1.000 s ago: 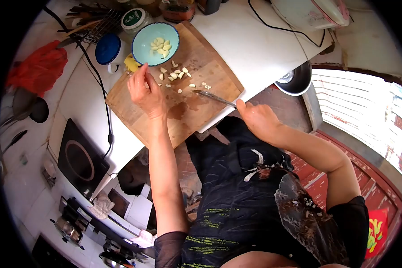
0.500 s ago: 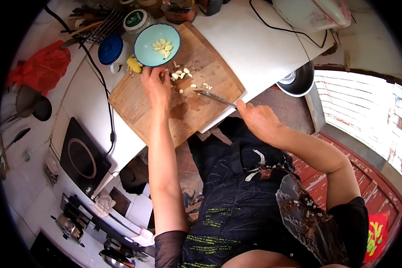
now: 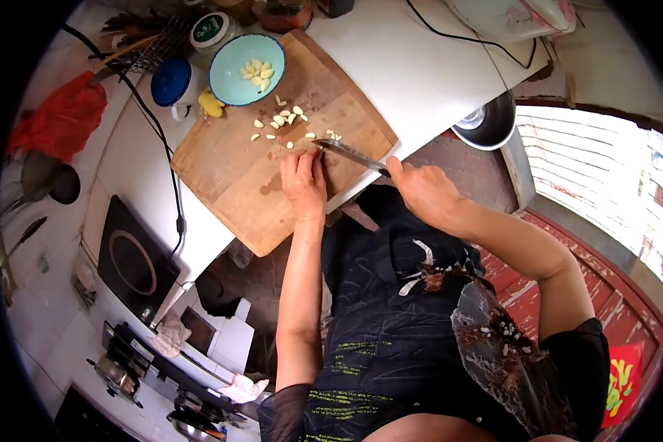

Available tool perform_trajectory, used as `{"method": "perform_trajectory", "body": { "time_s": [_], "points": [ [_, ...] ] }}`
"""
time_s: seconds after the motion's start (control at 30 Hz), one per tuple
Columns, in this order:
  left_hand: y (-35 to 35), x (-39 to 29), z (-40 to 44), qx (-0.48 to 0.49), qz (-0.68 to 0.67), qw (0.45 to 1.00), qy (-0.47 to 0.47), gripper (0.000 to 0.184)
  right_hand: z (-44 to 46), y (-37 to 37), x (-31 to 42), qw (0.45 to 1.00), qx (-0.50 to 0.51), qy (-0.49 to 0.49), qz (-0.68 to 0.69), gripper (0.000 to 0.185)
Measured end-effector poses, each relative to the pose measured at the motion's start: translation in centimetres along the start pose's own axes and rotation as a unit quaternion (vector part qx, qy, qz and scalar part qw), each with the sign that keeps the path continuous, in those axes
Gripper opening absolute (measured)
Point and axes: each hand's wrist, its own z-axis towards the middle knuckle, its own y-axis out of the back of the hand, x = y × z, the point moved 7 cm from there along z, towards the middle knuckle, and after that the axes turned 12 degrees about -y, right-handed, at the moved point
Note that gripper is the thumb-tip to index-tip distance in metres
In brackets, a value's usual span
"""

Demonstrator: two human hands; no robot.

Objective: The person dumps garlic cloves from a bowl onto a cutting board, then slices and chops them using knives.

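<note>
Knife point(image 3: 355, 155) sat in the right hand point(image 3: 423, 193), fingers wrapped around the handle, thumb side toward the blade. Blade reached out over the wooden cutting board point(image 3: 217, 184), tip near the fingertips of the left hand point(image 3: 303, 183).

Left hand was palm down at the near part of the board, fingers bent and fairly close together, tips directed down beside the blade tip. Could not tell whether it pinched anything; the fingers hid what lay under them. Also unclear whether the blade touched the wood.

Peeled garlic cloves point(image 3: 279, 119) lay scattered on the board, most in a loose group between the left hand and the bowl point(image 3: 226, 71). One clove rested just beyond the left fingertips, another close to the blade tip. Small pale cut pieces point(image 3: 333, 135) lay just past the blade, on its far side.

More peeled cloves sat heaped inside the bowl, light blue-green with a dark rim, at the board's far edge. Small yellow object point(image 3: 211, 104) beside it, identity uncertain. Blue-lidded mug point(image 3: 171, 82) stood near on the white tabletop point(image 3: 390, 66), to the bowl's left.
</note>
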Motion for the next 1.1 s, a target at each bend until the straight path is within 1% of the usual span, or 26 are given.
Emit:
{"method": "perform_trajectory", "body": {
  "time_s": [0.17, 0.23, 0.53, 0.6, 0.73, 0.8, 0.87, 0.97, 1.03, 1.1],
  "points": [
    [0.1, -0.2, -0.4, 0.001, -0.005, 1.0, -0.014, 0.018, -0.6, 0.3, 0.1, 1.0, 0.005, 0.007, -0.025, 0.018],
    [0.2, -0.4, -0.5, -0.015, -0.007, 0.999, -0.029, 0.018, -0.7, 0.6, 0.2, 0.999, 0.002, 0.006, -0.032, 0.019],
    [0.0, -0.3, -0.8, -0.01, 0.01, 1.0, -0.027, 0.017, -1.0, 0.9, 0.8, 0.999, -0.001, 0.016, -0.048, 0.02],
    [0.0, -0.3, -0.9, -0.014, 0.011, 1.0, -0.024, 0.018, -1.0, 0.9, 0.7, 0.998, 0.016, 0.01, -0.058, 0.02],
    [0.1, -0.3, -0.9, -0.015, 0.013, 0.999, -0.026, 0.021, -0.3, 1.2, 1.3, 0.999, 0.006, 0.011, -0.033, 0.018],
    [0.1, -0.2, -1.0, -0.012, 0.011, 0.999, -0.028, 0.022, 0.3, 0.9, 1.6, 0.999, 0.038, 0.0, -0.013, 0.018],
    [0.2, 0.0, -1.0, -0.011, 0.01, 0.999, -0.031, 0.023, 0.4, 0.4, 1.7, 0.999, 0.033, -0.002, -0.006, 0.019],
    [0.6, 0.6, -1.1, -0.003, 0.007, 1.0, -0.028, 0.022, 0.5, 0.1, 1.8, 1.0, 0.022, -0.009, 0.0, 0.021],
    [2.2, 2.2, -1.4, -0.019, 0.048, 0.999, 0.004, 0.019, 0.6, 0.2, 1.9, 1.0, 0.018, -0.011, 0.001, 0.021],
    [3.5, 3.7, -1.1, -0.03, 0.044, 0.998, 0.02, 0.016, 0.5, 0.5, 2.1, 1.0, -0.006, -0.008, -0.013, 0.019]
  ]
}}
